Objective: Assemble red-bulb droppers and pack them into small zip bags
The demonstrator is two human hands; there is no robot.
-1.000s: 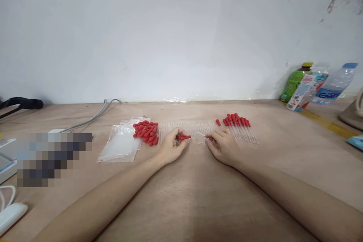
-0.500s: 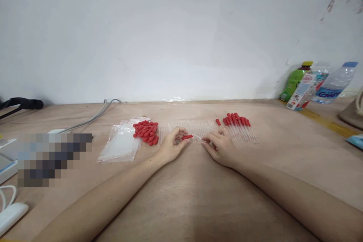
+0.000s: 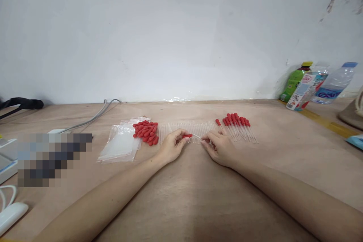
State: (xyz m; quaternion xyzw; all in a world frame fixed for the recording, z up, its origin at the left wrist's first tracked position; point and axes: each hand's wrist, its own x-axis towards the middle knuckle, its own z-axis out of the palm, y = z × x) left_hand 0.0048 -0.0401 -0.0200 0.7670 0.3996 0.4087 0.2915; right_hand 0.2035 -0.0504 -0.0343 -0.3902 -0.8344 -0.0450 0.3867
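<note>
In the head view, a wooden tabletop (image 3: 176, 200) is backed by a pale wall (image 3: 170, 38), and right in the middle the action is set! A red bulb (image 3: 187, 136) is pinched in the left hand (image 3: 172, 145), its neck pointed toward the right; a slim clear tube (image 3: 196, 136) is clamped by the right hand (image 3: 218, 145), and the two are held end to end in the gap between. How deeply the tube is seated cannot be told.

Just beyond the grip, a row of tubes (image 3: 195, 126) is laid out, partly covered by both hands. Left of the grip, a heap of red bulbs (image 3: 146, 131) is piled partly over plastic bags (image 3: 119, 143); right of it, bulb-topped droppers (image 3: 238, 124) are fanned out, with bottles (image 3: 295, 83) placed well beyond, by the wall.

And the risks? The tube could be snapped if pushed at a slant; the neck, probably soft, might be folded by an off-centre push; by too loose a pinch, the bulb could be lost. By a stray knuckle, the row might be scattered.
</note>
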